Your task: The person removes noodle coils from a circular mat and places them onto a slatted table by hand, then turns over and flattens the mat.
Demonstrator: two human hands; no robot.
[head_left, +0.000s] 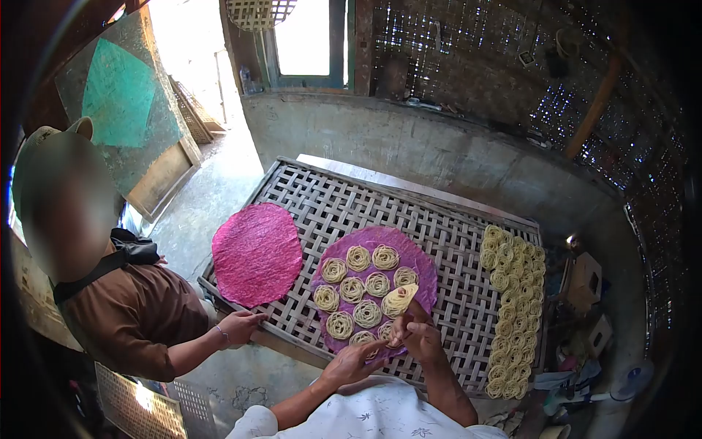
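My right hand (420,338) has its fingers closed on a coiled nest of pale yellow noodle strands (399,300), lifted and tilted above a round purple sheet (428,274). My left hand (354,364) reaches over the sheet's near edge with its fingers stretched out, beside the nearest nests. Whether its fingertips touch a nest I cannot tell. Several similar noodle nests (367,314) lie in loose rows on the sheet, partly covered by my hands at the near side.
The sheet lies on a woven slatted rack (461,293). A bright pink round sheet (257,254) sits at its left, and many yellow noodle nests (515,314) fill its right end. At the left stands a person in a brown shirt (131,304), one hand at the rack's edge.
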